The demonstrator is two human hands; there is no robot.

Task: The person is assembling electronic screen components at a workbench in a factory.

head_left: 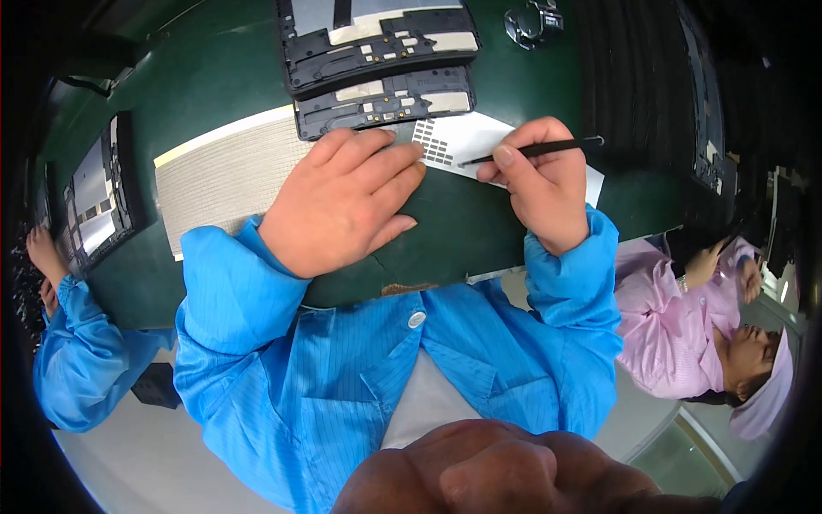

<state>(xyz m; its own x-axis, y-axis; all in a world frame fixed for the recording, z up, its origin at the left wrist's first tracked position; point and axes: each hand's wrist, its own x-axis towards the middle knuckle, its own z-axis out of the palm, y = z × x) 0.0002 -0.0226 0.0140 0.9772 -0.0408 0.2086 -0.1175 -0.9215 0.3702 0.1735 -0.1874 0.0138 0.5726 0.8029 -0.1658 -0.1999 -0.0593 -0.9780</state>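
Two blue sleeves (244,291) reach in from the near side over a green tabletop (454,231), whose near edge shows one worn brown patch (409,289). At near left is one co-worker in blue (90,360), with two hands beside one black-framed panel (96,201); at near right sits one co-worker in pink (668,330), both hands raised.

Of the person's own two hands, the left hand (347,199) lies palm down, its fingers extended and slightly apart; it has hold of nothing that shows, though what is under the palm is hidden. Its fingertips reach the left end of one white sheet (479,133). The right hand (544,184) is closed in a pinch, thumb against fingers, on one slim black tool (544,148). The tool points left, its tip over the white sheet, just right of a group of small dark rectangles (434,146); more than a dozen show, but they are too small to count exactly.

To the left, partly under the left forearm, lies one large beige sheet (231,171) ruled in many fine rows, with one yellow strip (214,137) along its far edge. Beyond the hands, two black housings (385,103) overlap, one farther than the other. At far right of these stands one small shiny object (533,24).
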